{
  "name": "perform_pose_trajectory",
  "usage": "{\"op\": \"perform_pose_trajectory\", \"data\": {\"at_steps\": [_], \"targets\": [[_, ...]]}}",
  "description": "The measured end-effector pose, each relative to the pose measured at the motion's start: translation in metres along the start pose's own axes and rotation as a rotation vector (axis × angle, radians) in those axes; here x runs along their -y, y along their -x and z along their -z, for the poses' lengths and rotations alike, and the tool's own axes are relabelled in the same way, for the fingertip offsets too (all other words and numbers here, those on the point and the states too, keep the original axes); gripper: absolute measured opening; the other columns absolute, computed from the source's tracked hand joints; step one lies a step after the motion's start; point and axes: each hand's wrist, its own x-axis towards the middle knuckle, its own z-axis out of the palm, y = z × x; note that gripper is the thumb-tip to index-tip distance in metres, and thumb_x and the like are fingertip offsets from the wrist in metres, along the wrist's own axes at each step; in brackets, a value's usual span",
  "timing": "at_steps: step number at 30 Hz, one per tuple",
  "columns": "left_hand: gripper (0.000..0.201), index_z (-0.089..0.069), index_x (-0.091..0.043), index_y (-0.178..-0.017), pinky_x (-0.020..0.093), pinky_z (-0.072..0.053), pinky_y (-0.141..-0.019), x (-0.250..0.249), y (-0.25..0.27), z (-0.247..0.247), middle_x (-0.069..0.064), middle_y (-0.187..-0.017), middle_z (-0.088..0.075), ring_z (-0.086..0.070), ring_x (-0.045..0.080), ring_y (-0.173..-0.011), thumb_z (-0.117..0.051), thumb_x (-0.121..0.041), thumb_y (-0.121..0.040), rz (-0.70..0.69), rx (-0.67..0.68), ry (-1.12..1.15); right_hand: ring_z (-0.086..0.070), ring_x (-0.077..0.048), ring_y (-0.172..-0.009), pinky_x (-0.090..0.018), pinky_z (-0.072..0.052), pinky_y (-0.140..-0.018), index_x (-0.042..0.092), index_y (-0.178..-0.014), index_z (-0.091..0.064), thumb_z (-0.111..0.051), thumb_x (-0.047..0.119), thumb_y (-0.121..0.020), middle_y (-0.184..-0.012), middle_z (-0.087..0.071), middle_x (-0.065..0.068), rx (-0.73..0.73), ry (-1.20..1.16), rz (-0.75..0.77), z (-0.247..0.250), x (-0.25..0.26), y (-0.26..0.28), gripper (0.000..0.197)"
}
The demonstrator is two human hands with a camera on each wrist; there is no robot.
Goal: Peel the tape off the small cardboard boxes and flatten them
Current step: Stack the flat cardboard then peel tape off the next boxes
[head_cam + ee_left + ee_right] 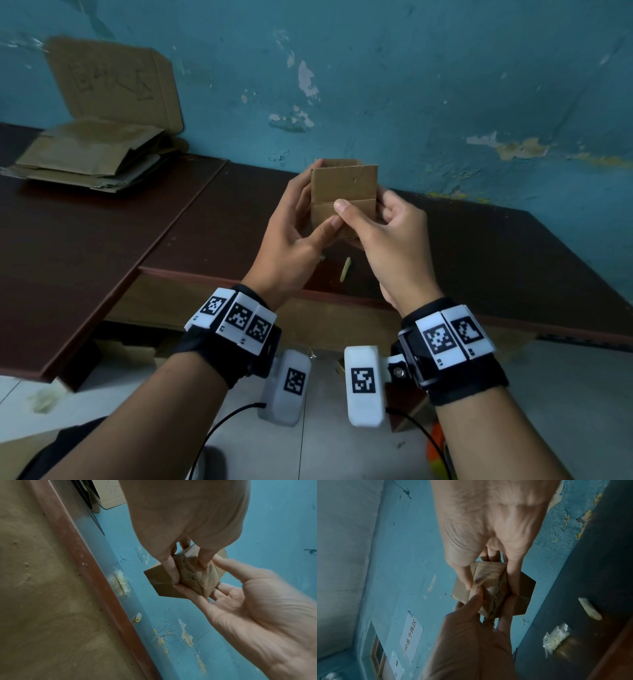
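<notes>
**Ann:** Above the table's front edge, held clear of the wood, sits the small cardboard box [343, 198], top flaps standing open, both hands on it.

**Bo:** How will it handle?

**Ann:** Light, I'd judge, and thin-walled: stiff along the creases, easy to crush across a panel. The taped bottom looks glossy, so probably slippery there. Best hold is on the side walls near the corners, leaving the seam free for a fingernail.

**Bo:** And the grips?

**Ann:** The left hand [291, 236] curls round the left wall, thumb pressed on the front panel. The right hand [383, 236] pinches the lower front, thumb against the card, fingers tucked beneath.

**Bo:** What do the wrist cameras add?

**Ann:** The underside! The head view hides it entirely. The left wrist view shows the tape [193, 574] wrinkled over the bottom seam, fingertips resting on it. The right wrist view shows that seam too, plus a crumpled clear scrap [556, 637] lying on the table [102, 240].

**Bo:** And the head view alone?

**Ann:** A pile of flattened cardboard [92, 154] at the far left corner, against the wall.
</notes>
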Motion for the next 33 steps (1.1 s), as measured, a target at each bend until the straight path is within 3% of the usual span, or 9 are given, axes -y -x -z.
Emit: {"op": "perform_pose_trajectory", "data": {"at_steps": [4, 8, 10, 15, 20, 30, 33], "targets": [[0.078, -0.032, -0.007, -0.165, 0.064, -0.043, -0.122, -0.001, -0.001, 0.000, 0.014, -0.161, -0.052, -0.051, 0.032, -0.151, -0.071, 0.002, -0.099, 0.013, 0.040, -0.012, -0.082, -0.017, -0.106, -0.051, -0.066, -0.097, 0.034, -0.110, -0.079, -0.092, 0.025, -0.086, -0.109, -0.086, 0.004, -0.016, 0.039, 0.022, 0.001, -0.003, -0.001, 0.028], [0.090, -0.032, -0.014, -0.168, 0.050, -0.051, -0.118, -0.002, 0.000, 0.003, 0.008, -0.158, -0.056, -0.056, 0.025, -0.147, -0.070, 0.016, -0.092, 0.082, 0.065, -0.029, -0.083, -0.016, -0.102, -0.051, -0.067, -0.094, 0.033, -0.105, -0.079, -0.093, 0.018, -0.086, -0.105, -0.086, 0.006, -0.027, 0.058, 0.023, 0.002, -0.005, -0.004, 0.028], [0.085, -0.037, -0.020, -0.166, 0.051, -0.053, -0.115, -0.004, 0.001, 0.003, 0.004, -0.152, -0.063, -0.062, 0.025, -0.140, -0.065, 0.015, -0.095, 0.107, 0.076, 0.012, -0.083, -0.018, -0.102, -0.052, -0.067, -0.095, 0.032, -0.106, -0.079, -0.091, 0.017, -0.087, -0.106, -0.086, 0.005, -0.015, 0.065, 0.016, 0.003, -0.006, -0.005, 0.027], [0.062, -0.039, -0.026, -0.166, 0.054, -0.055, -0.113, -0.006, 0.001, 0.000, 0.004, -0.148, -0.067, -0.067, 0.029, -0.135, -0.052, -0.004, -0.109, 0.166, 0.036, 0.087, -0.083, -0.019, -0.104, -0.052, -0.066, -0.097, 0.026, -0.112, -0.079, -0.087, 0.014, -0.086, -0.107, -0.086, 0.003, 0.000, 0.074, 0.017, 0.006, -0.007, -0.007, 0.029], [0.055, -0.036, -0.024, -0.167, 0.040, -0.062, -0.103, -0.001, 0.000, -0.002, 0.006, -0.149, -0.066, -0.069, 0.023, -0.132, -0.044, -0.006, -0.116, 0.141, 0.011, 0.049, -0.083, -0.021, -0.104, -0.052, -0.066, -0.098, 0.021, -0.112, -0.079, -0.082, 0.018, -0.082, -0.107, -0.086, 0.000, 0.009, 0.072, 0.016, 0.006, -0.011, -0.009, 0.030], [0.070, -0.029, -0.015, -0.170, 0.052, -0.055, -0.114, 0.001, 0.001, 0.000, 0.008, -0.161, -0.054, -0.058, 0.027, -0.146, -0.059, 0.002, -0.108, 0.034, 0.042, 0.019, -0.082, -0.022, -0.106, -0.057, -0.065, -0.099, 0.021, -0.109, -0.081, -0.072, 0.012, -0.093, -0.105, -0.086, -0.001, 0.023, 0.030, -0.038, 0.010, 0.001, -0.004, 0.020], [0.071, -0.030, -0.013, -0.169, 0.056, -0.052, -0.116, -0.001, 0.001, -0.001, 0.009, -0.162, -0.053, -0.056, 0.028, -0.147, -0.061, 0.002, -0.107, 0.028, 0.043, 0.014, -0.083, -0.021, -0.104, -0.055, -0.066, -0.098, 0.021, -0.109, -0.082, -0.082, 0.023, -0.092, -0.104, -0.086, 0.000, -0.018, 0.041, -0.008, 0.007, -0.001, -0.003, 0.018]]}}
